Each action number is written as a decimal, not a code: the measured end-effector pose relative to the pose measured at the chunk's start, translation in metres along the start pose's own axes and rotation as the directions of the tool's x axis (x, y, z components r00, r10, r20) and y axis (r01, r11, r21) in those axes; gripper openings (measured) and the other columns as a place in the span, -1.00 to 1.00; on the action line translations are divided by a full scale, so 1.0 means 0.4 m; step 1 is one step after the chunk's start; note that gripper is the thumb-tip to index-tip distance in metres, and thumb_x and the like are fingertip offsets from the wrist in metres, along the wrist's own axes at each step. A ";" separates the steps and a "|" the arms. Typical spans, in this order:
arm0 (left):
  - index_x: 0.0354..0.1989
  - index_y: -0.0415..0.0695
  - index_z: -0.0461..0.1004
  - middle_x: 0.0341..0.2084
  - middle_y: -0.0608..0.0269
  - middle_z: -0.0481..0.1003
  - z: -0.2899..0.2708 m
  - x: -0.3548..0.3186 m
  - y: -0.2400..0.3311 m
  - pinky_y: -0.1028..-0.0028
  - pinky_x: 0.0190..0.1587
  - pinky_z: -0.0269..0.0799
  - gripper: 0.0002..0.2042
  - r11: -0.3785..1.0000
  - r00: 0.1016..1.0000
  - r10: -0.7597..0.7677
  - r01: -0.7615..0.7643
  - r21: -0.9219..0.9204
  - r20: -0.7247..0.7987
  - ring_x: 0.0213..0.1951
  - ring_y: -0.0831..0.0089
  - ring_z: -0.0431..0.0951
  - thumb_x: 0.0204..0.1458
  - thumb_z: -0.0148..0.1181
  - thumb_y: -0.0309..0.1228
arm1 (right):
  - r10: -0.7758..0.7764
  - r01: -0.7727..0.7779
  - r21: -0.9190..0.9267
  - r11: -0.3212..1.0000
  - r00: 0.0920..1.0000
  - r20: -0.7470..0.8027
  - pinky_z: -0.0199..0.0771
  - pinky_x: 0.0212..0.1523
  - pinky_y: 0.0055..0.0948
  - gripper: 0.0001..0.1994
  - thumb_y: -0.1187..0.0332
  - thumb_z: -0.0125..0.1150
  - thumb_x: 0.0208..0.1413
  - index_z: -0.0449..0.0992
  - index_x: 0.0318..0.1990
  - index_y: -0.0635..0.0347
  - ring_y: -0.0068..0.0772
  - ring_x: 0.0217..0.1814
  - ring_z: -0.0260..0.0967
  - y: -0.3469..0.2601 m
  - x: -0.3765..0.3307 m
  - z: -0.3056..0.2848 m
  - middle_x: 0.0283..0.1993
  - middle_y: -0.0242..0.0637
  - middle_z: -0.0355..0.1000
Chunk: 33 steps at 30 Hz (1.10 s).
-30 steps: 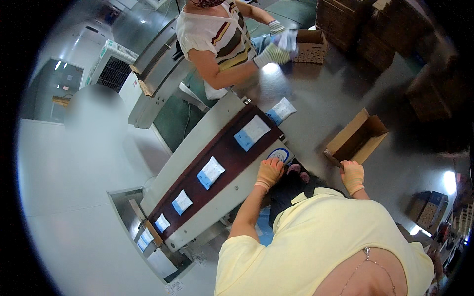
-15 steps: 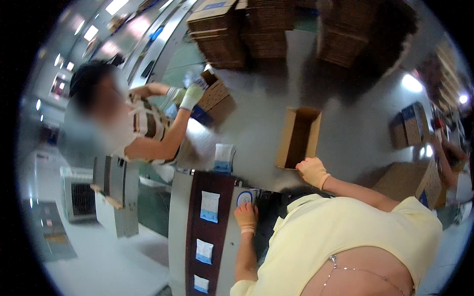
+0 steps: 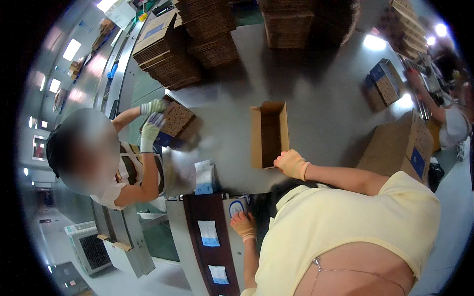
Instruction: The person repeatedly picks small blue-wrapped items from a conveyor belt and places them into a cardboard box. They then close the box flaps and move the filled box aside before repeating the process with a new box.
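Observation:
My right hand (image 3: 292,165), in an orange-yellow glove with bare fingertips, grips the near edge of an open cardboard box (image 3: 256,138). The inside of this upright box shows bare brown board. My left hand (image 3: 243,225), gloved the same way, lies with its fingers spread on the metal side rail of a conveyor, beside a round blue-and-white mark (image 3: 237,209). On the dark conveyor belt (image 3: 203,209) lie white-and-blue packets, one packet (image 3: 209,233) close to my left hand. At the belt's far end, packets (image 3: 204,176) lie at the edge of the grey table.
A co-worker at the left has gloved hands (image 3: 152,121) at a printed carton (image 3: 177,118). Flattened cardboard stacks (image 3: 165,49) stand at the back. A large carton (image 3: 390,148) and a smaller blue-and-brown carton (image 3: 384,81) stand right, near another person's arm (image 3: 427,101).
The view has swung, so the scene sits differently in the picture. The co-worker's hands held a packet over the carton and now rest at it. My hands keep their places.

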<state>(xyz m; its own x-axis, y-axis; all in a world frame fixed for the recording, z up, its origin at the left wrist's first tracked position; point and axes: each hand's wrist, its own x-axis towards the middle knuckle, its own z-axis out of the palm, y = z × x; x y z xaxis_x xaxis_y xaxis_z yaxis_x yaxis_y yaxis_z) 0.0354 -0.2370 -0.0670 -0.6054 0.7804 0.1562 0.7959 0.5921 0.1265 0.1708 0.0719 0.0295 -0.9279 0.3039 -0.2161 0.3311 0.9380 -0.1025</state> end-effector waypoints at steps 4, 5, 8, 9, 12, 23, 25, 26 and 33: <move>-0.29 -0.11 0.35 -0.25 0.10 0.40 -0.017 0.013 -0.040 0.10 -0.16 0.28 -0.69 0.999 0.998 0.038 -0.038 0.017 -0.045 -0.17 0.06 0.40 -0.16 0.23 -0.25 | 0.013 -0.014 0.029 0.999 1.000 0.023 0.42 -0.31 -0.35 -0.90 0.35 0.17 -0.03 0.53 -0.33 0.06 -0.34 -0.21 0.42 -0.020 0.030 -0.031 -0.38 -0.39 0.49; -0.29 -0.11 0.35 -0.26 0.09 0.41 -0.010 0.028 -0.042 0.10 -0.17 0.29 -0.70 0.998 0.996 0.061 -0.060 0.010 -0.065 -0.18 0.05 0.41 -0.17 0.24 -0.26 | 0.034 -0.035 0.029 0.999 0.999 0.037 0.42 -0.30 -0.35 -0.90 0.35 0.17 -0.02 0.54 -0.33 0.06 -0.34 -0.19 0.43 -0.014 0.033 -0.030 -0.36 -0.39 0.50; -0.32 -0.13 0.36 -0.29 0.07 0.43 0.024 0.094 -0.017 0.11 -0.27 0.32 -0.71 0.997 0.997 0.075 -0.075 -0.006 0.008 -0.25 0.03 0.44 -0.19 0.23 -0.28 | 0.068 -0.068 0.062 0.996 0.998 0.003 0.45 -0.32 -0.33 -0.91 0.37 0.18 -0.07 0.55 -0.39 0.09 -0.31 -0.24 0.46 0.031 0.034 -0.014 -0.37 -0.32 0.52; -0.33 -0.14 0.37 -0.30 0.06 0.44 0.043 0.128 0.026 0.11 -0.30 0.34 -0.72 0.996 0.995 0.089 -0.088 -0.022 0.049 -0.29 0.03 0.45 -0.20 0.23 -0.29 | 0.095 -0.093 0.068 0.993 0.995 -0.024 0.45 -0.34 -0.32 -0.92 0.39 0.18 -0.09 0.56 -0.42 0.10 -0.29 -0.28 0.48 0.079 0.023 -0.008 -0.39 -0.29 0.52; -0.38 -0.18 0.39 -0.50 0.05 0.44 0.081 0.204 0.103 0.10 -0.45 0.35 -0.69 0.980 0.975 0.180 -0.165 -0.114 0.134 -0.49 -0.01 0.46 -0.25 0.24 -0.25 | 0.133 -0.137 -0.014 0.990 0.979 -0.155 0.39 -0.65 -0.19 -0.93 0.41 0.18 -0.37 0.50 -0.66 0.20 -0.13 -0.60 0.43 0.173 -0.016 -0.032 -0.64 -0.03 0.42; -0.37 -0.18 0.38 -0.47 0.04 0.43 0.163 0.656 0.252 0.10 -0.42 0.35 -0.69 0.511 0.556 0.790 -0.830 -0.221 -0.259 -0.44 -0.01 0.45 -0.23 0.24 -0.25 | -0.060 0.081 0.042 0.996 0.926 -0.372 0.39 -0.61 -0.19 -0.87 0.32 0.19 -0.31 0.47 -0.70 0.15 -0.09 -0.55 0.44 0.196 0.054 -0.029 -0.66 -0.11 0.41; -0.36 -0.18 0.38 -0.47 0.04 0.43 0.167 0.673 0.268 0.10 -0.41 0.34 -0.69 0.483 0.526 0.803 -0.850 -0.210 -0.281 -0.43 -0.01 0.45 -0.22 0.24 -0.25 | -0.049 0.071 0.049 0.996 0.929 -0.368 0.39 -0.61 -0.18 -0.87 0.32 0.19 -0.32 0.47 -0.70 0.15 -0.10 -0.55 0.44 0.189 0.054 -0.028 -0.67 -0.11 0.41; -0.36 -0.18 0.38 -0.46 0.03 0.43 0.163 0.680 0.274 0.10 -0.41 0.34 -0.69 0.482 0.523 0.802 -0.852 -0.204 -0.287 -0.43 0.00 0.45 -0.22 0.24 -0.25 | -0.047 0.071 0.051 0.996 0.928 -0.369 0.39 -0.60 -0.18 -0.87 0.32 0.19 -0.32 0.47 -0.70 0.15 -0.10 -0.55 0.44 0.183 0.061 -0.029 -0.67 -0.11 0.41; -0.35 -0.18 0.37 -0.44 0.02 0.43 0.143 0.696 0.312 0.10 -0.39 0.34 -0.69 0.504 0.534 0.779 -0.845 -0.179 -0.328 -0.40 0.00 0.44 -0.20 0.24 -0.25 | -0.046 0.069 0.051 0.996 0.934 -0.354 0.39 -0.60 -0.18 -0.87 0.32 0.19 -0.33 0.47 -0.70 0.16 -0.11 -0.54 0.45 0.176 0.058 -0.025 -0.67 -0.11 0.41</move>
<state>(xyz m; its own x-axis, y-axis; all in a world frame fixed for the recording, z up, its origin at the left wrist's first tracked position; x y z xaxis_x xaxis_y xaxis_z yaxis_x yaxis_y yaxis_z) -0.0334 0.0658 -0.0636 0.2946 0.8124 0.5033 0.9116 -0.3969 0.1070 0.1710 0.1465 0.0269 -0.9427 0.2994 0.1470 0.2748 0.9470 -0.1663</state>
